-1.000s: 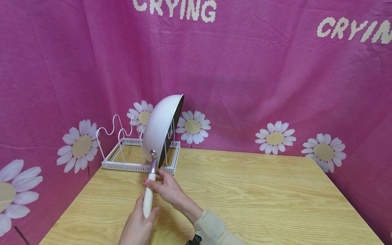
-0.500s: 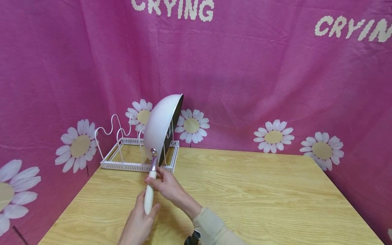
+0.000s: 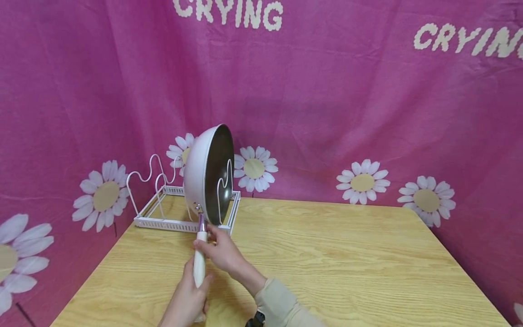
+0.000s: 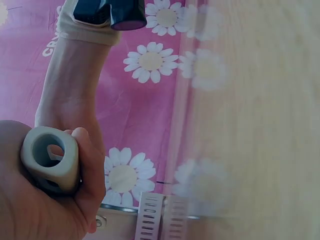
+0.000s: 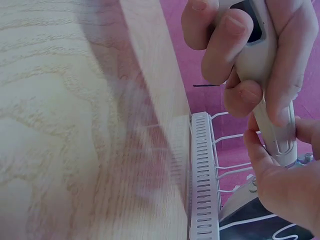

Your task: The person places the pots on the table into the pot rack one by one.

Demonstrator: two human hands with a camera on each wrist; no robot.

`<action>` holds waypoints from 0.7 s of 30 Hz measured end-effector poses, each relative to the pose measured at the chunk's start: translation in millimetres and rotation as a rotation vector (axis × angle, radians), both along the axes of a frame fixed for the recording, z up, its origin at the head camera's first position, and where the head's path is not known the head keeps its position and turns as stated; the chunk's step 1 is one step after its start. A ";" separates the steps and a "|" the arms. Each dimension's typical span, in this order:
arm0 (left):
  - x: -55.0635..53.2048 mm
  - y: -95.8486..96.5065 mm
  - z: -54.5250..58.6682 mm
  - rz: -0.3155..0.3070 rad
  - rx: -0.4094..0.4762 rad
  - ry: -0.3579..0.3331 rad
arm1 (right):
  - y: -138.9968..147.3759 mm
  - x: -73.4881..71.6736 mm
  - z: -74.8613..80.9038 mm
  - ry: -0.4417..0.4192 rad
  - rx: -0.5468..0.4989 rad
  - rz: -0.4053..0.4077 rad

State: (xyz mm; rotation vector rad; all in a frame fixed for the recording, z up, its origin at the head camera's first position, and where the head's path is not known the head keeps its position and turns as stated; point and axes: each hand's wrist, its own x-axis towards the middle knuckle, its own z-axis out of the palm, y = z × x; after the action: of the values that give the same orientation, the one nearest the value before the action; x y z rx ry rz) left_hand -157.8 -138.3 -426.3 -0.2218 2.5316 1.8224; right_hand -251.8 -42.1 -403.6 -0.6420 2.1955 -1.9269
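A white wok (image 3: 198, 168) with a dark inside stands on edge in a white wire rack (image 3: 167, 223), its opening facing right. One wire divider (image 3: 220, 200) passes in front of the dark inside. The wok's cream handle (image 3: 199, 265) points toward me. My left hand (image 3: 185, 295) grips the handle's end; in the left wrist view its hollow tip (image 4: 50, 155) shows inside the curled fingers. Farther up, close to the metal neck, my right hand (image 3: 224, 254) pinches the handle. Both hands (image 5: 290, 195) appear on the handle in the right wrist view.
The rack's left dividers (image 3: 143, 177) hold nothing. It stands at the back left of the wooden table (image 3: 347, 263), near a pink curtain (image 3: 306, 113) with daisies. A dark watch-like device (image 3: 256, 319) sits by the right sleeve (image 3: 282, 302).
The wok has turned and straightened: its upper rim has shifted left, and more of its dark inside shows. Both hands keep their hold on the handle.
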 end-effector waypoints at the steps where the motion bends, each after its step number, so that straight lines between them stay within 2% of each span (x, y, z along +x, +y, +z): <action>1: 0.3 1.1 -0.7 -0.003 0.016 0.000 | 0.5 -0.4 -1.0 0.005 0.005 0.002; 10: -1.7 1.8 -0.8 -0.026 0.005 -0.009 | 4.7 -2.5 -0.4 0.010 0.048 0.037; 21: -1.9 0.4 -2.0 -0.071 0.061 -0.012 | 7.1 -1.1 -2.7 0.020 0.072 0.018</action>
State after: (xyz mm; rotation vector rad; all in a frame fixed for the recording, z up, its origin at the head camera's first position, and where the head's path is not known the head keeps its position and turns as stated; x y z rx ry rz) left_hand -159.7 -137.8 -428.2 -0.1394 2.4383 1.8623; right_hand -252.9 -35.0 -406.3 -0.6696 2.2514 -1.8308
